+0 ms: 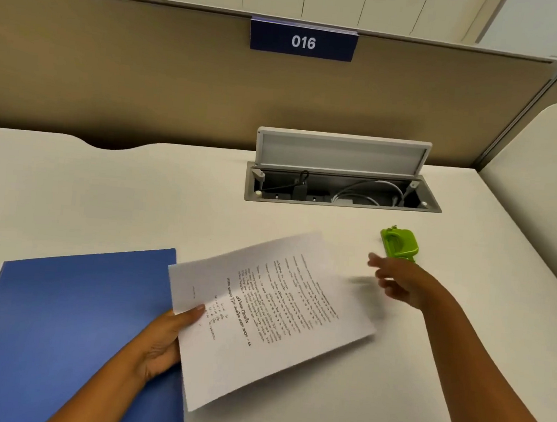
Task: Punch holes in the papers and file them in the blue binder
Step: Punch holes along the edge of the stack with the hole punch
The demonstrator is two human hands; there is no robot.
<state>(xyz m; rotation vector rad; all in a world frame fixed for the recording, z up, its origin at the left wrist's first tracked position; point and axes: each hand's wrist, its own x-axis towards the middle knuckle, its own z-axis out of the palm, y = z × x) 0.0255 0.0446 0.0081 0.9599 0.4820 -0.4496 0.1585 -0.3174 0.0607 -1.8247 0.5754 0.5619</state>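
Looking down from the head camera, I see at far left the flat blue plastic binder [57,333], closed, lying on the white desk top [136,205] with some clear and white sheets poking out along its left edge. My left hand [161,342] rests over the binder's right side and pinches the near-left edge of the white printed papers [268,314], thumb on top across the page. The papers sit at an angle, their left corner overlapping the binder and the rest over the bare desk; I cannot tell whether they are lifted or lying flat. To the right, my right hand [395,281] is stretched out above the desk with fingers loosely spread and grasping nothing, blurred, its fingertips just short of the small green hole punch [398,244]. The punch stands on the desk beyond the hand, apart from the papers. Behind it, set into the desk, a grey metal cable tray [343,189] has its lid propped upright, with black and white cables coiled inside. On the tan partition [114,68] at the back hangs a dark blue sign reading 016 [303,40].
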